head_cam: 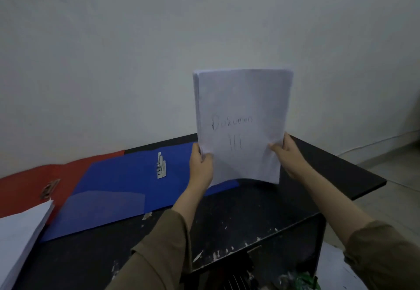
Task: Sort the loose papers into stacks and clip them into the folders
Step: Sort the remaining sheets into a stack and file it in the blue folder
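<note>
I see a dark, paint-scuffed worktop [238,212] set against a plain pale wall [136,51], with tiled floor [397,176] to the right. My left hand [201,168] and right hand [288,151] each grip a lower side of a paper stack [243,117], held upright above the worktop's far edge. A blue folder [118,187] lies open at centre-left, overlapping a red folder [27,183] near the left edge; another paper pile [20,233] sits at the near left corner.

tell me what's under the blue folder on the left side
The blue folder overlaps the red folder, covering its right part. What lies beneath that overlap is hidden.
</note>
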